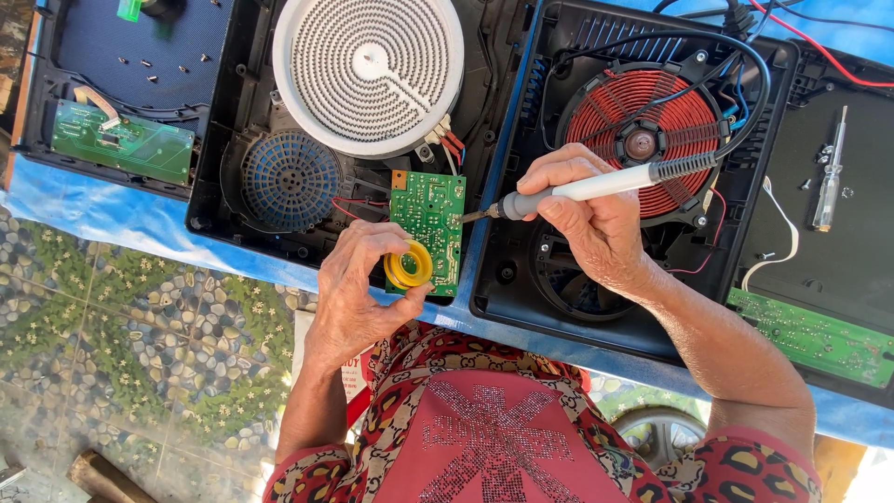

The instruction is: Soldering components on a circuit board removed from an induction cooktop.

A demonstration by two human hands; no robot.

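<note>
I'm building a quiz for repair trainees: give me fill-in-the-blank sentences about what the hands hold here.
1. The right hand holds a soldering ____.
2. Its tip touches the small ____ circuit board.
3. The left hand holds a ____ spool.
Missing words: iron; green; yellow

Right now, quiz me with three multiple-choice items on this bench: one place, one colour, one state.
1. Where does the soldering iron tip rest?
A. on the small green circuit board
B. on the red coil
C. on the white heating disc

2. What colour is the spool in the left hand?
A. blue
B. yellow
C. black

3. How does the right hand hold the iron?
A. lying loose on the bench
B. grip closed round the handle
C. pinched by the cord

Answers: 1 A, the tip meets the small green circuit board at its right edge. 2 B, the spool is yellow. 3 B, fingers wrap the handle.
</note>
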